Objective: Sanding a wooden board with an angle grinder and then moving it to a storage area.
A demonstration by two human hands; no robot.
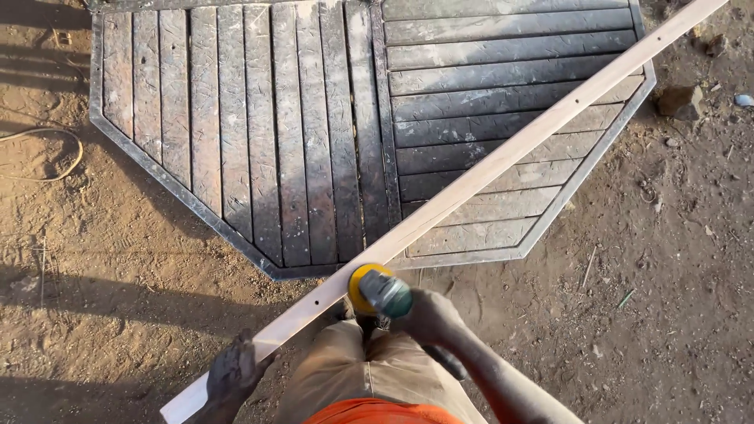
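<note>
- My left hand (233,373) is wrapped around the near end of a long pale wooden strip (471,182), fingers curled over its edge.
- My right hand (428,316) is closed tight on a small grinder (382,292) with a green body and a yellow disc. The disc presses on the strip, close to my left hand.
- The strip runs from the bottom left, by my knees, up to the top right. It lies slanted over the right half of a big dark metal gate panel (236,141) that rests flat on the dirt ground (118,290).
- I think I am near the start. The disc sits at the near end, and most of the strip's length is beyond it. The wood looks the same all along, so I cannot tell which part is smoothed.
- A thin cord (55,157) curls on the dirt off the panel's left edge.
- Stones (679,100) lie past the panel's right edge.
- Nothing sits on the strip in the grinder's way.
</note>
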